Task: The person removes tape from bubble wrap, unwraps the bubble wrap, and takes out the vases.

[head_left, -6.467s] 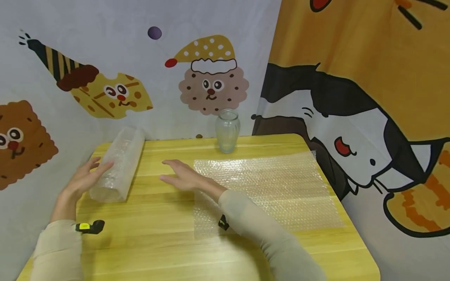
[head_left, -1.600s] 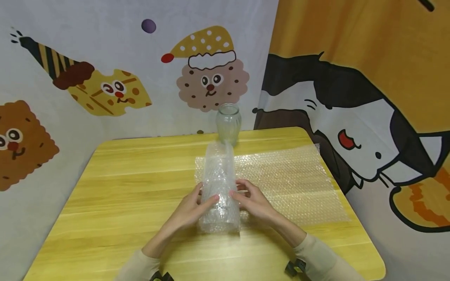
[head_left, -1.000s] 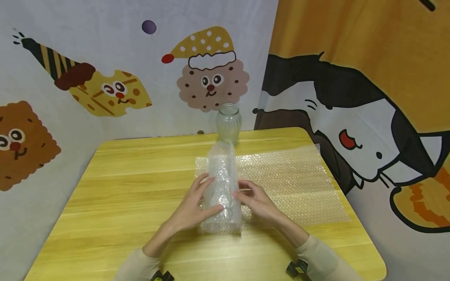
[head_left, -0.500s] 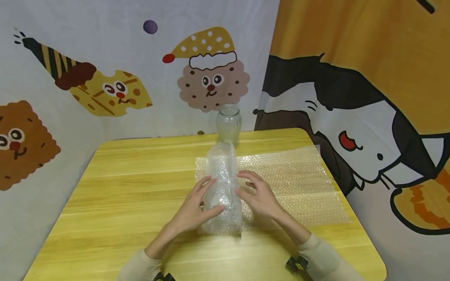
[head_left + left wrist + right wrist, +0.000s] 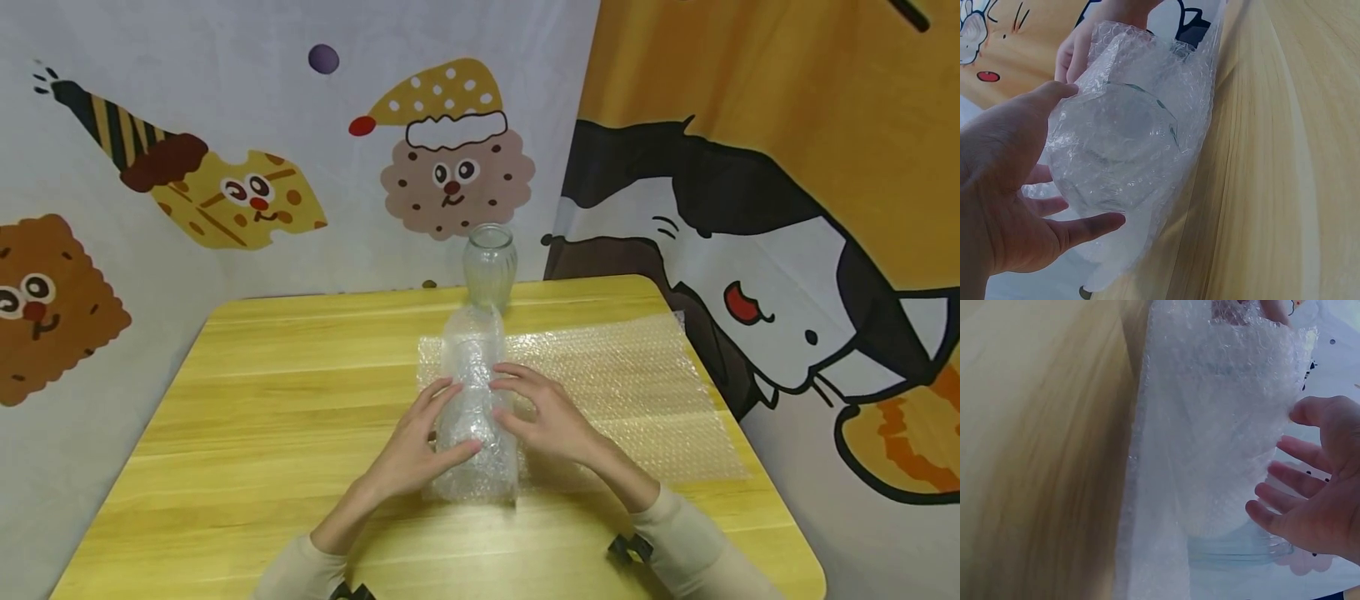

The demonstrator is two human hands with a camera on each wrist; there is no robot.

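A glass vase wrapped in bubble wrap (image 5: 477, 417) lies lengthwise at mid-table, over the left end of a flat bubble-wrap sheet (image 5: 630, 392). In the left wrist view, a round glass edge shows through the wrapped vase (image 5: 1116, 150). My left hand (image 5: 408, 446) holds the bundle's left side, thumb on top and fingers curved along it. My right hand (image 5: 551, 417) rests its spread fingertips on the bundle's right side. In the right wrist view, the fingers (image 5: 1294, 478) touch the wrap without closing round it.
An upright clear glass vase (image 5: 490, 267) stands at the table's back edge, just beyond the bundle's far end. The yellow wooden table (image 5: 247, 400) has rounded corners. Cartoon-printed cloth (image 5: 262, 67) hangs behind it.
Several seconds ago the bundle lay at the table's back left; now it is mid-table on the sheet. Lately my right fingers have shifted from its side onto its top. My left hand hardly moved.
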